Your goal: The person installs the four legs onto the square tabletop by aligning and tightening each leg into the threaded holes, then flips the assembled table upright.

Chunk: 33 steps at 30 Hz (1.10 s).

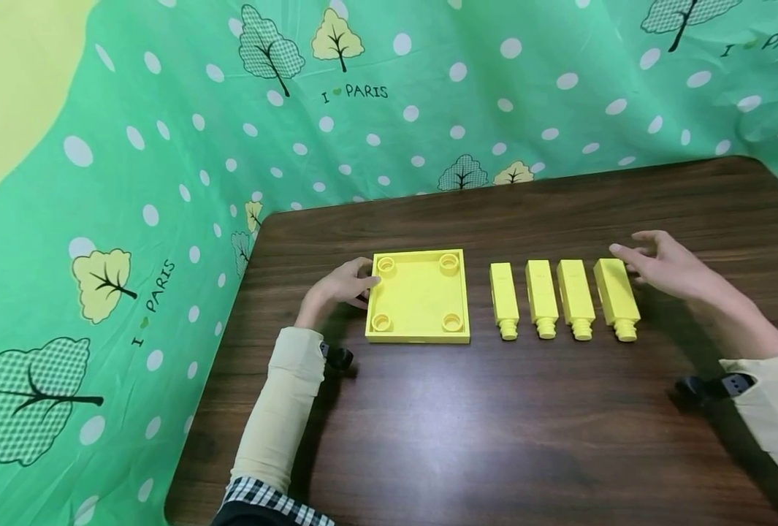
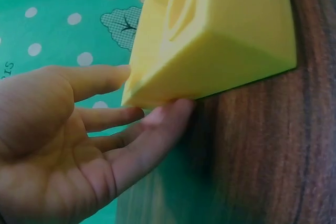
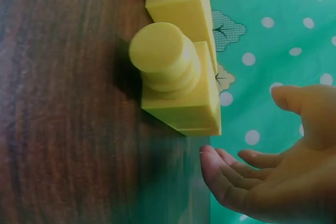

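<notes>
A yellow square toy tabletop (image 1: 418,296) lies on the table with its raised rim and a round socket at each corner facing up. At its left edge my left hand (image 1: 341,283) pinches the rim lightly, thumb on top and fingertips against the outer side. Several yellow toy table legs lie in a row to its right, their round threaded ends toward me. The rightmost leg (image 1: 615,292) is nearest to my right hand (image 1: 668,264). In the right wrist view, that hand's thumb and fingers are spread and hold nothing, with a small gap from the leg (image 3: 178,77).
The dark wooden table (image 1: 467,424) carries these yellow parts. Behind and left of it hangs a green dotted cloth (image 1: 362,153) with tree prints. A dark wrist camera (image 1: 339,358) sits under the left wrist, another camera (image 1: 698,391) under the right.
</notes>
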Each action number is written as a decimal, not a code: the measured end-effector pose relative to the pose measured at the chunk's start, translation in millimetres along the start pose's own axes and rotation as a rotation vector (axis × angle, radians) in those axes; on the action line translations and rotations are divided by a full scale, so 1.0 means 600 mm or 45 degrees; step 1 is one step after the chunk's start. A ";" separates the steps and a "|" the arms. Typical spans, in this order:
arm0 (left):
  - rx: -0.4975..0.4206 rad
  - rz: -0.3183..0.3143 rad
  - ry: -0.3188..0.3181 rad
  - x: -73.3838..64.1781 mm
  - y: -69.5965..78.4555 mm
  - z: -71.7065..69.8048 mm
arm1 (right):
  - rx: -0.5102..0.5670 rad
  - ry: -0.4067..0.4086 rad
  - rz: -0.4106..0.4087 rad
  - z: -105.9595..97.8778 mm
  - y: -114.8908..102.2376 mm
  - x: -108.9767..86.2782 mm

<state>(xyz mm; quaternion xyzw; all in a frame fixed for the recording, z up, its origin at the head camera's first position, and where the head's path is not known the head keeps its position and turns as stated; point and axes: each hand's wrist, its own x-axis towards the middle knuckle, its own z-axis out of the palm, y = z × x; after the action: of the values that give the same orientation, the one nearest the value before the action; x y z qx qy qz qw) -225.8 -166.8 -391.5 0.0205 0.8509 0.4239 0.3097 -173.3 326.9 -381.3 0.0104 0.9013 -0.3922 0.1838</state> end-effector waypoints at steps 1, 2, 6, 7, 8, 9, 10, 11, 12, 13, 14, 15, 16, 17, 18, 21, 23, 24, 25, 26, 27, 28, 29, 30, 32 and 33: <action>-0.004 0.007 -0.006 0.000 -0.001 0.001 | -0.002 -0.008 0.005 0.002 0.002 -0.001; -0.009 0.009 -0.006 0.000 -0.002 0.002 | -0.006 -0.018 0.012 0.003 0.003 -0.002; -0.044 0.011 0.001 0.000 -0.005 0.003 | -0.023 -0.054 0.033 0.010 0.008 -0.005; -0.051 0.010 0.001 0.000 -0.007 0.003 | -0.028 -0.059 0.033 0.011 0.009 -0.006; -0.053 0.009 0.002 0.000 -0.008 0.003 | -0.035 -0.062 0.033 0.012 0.010 -0.006; -0.053 0.009 0.001 0.001 -0.009 0.002 | -0.037 -0.066 0.031 0.013 0.010 -0.006; -0.056 0.009 -0.001 0.001 -0.010 0.002 | -0.035 -0.069 0.030 0.014 0.011 -0.006; -0.057 0.008 -0.002 0.002 -0.011 0.001 | -0.034 -0.068 0.030 0.015 0.011 -0.006; -0.061 0.007 -0.003 0.002 -0.012 0.001 | -0.032 -0.066 0.031 0.016 0.011 -0.006; -0.064 0.007 -0.005 0.003 -0.012 0.001 | -0.032 -0.064 0.031 0.017 0.012 -0.006; -0.067 0.006 -0.007 0.004 -0.013 0.001 | -0.031 -0.062 0.031 0.018 0.012 -0.006; -0.072 0.004 -0.009 0.004 -0.013 0.001 | -0.035 -0.059 0.032 0.019 0.013 -0.006; -0.078 0.003 -0.009 0.004 -0.013 0.000 | -0.041 -0.055 0.035 0.020 0.013 -0.006; -0.082 0.001 -0.011 0.005 -0.014 0.001 | -0.049 -0.049 0.036 0.021 0.014 -0.006; -0.085 0.001 -0.014 0.005 -0.014 0.001 | -0.060 -0.043 0.039 0.022 0.015 -0.005; -0.098 0.002 -0.022 0.005 -0.016 0.001 | -0.108 -0.024 0.043 0.025 0.016 -0.005; -0.102 0.002 -0.026 0.006 -0.017 0.001 | -0.139 -0.010 0.047 0.028 0.017 -0.004; -0.104 0.002 -0.027 0.006 -0.017 0.001 | -0.155 -0.004 0.050 0.028 0.017 -0.003; -0.105 0.002 -0.027 0.006 -0.017 0.001 | -0.165 0.001 0.052 0.029 0.017 -0.003; -0.106 0.003 -0.028 0.007 -0.018 0.001 | -0.171 0.003 0.054 0.030 0.018 -0.002; -0.105 0.002 -0.028 0.007 -0.018 0.001 | -0.176 0.005 0.058 0.031 0.018 -0.002; -0.105 0.002 -0.028 0.007 -0.018 0.000 | -0.185 0.009 0.061 0.031 0.018 -0.002; -0.107 0.002 -0.028 0.008 -0.018 0.000 | -0.196 0.012 0.065 0.031 0.018 -0.002; -0.107 0.001 -0.029 0.008 -0.018 0.000 | -0.203 0.017 0.070 0.031 0.018 -0.002; -0.109 -0.001 -0.030 0.008 -0.018 0.000 | -0.216 0.026 0.079 0.031 0.018 -0.002; -0.110 -0.003 -0.032 0.009 -0.018 -0.001 | -0.227 0.032 0.082 0.030 0.018 -0.002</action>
<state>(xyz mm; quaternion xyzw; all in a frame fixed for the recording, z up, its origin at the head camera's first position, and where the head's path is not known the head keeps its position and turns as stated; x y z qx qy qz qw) -227.7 -172.5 -402.0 0.0116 0.8279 0.4595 0.3213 -164.8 321.7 -399.8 0.0279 0.9340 -0.3043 0.1850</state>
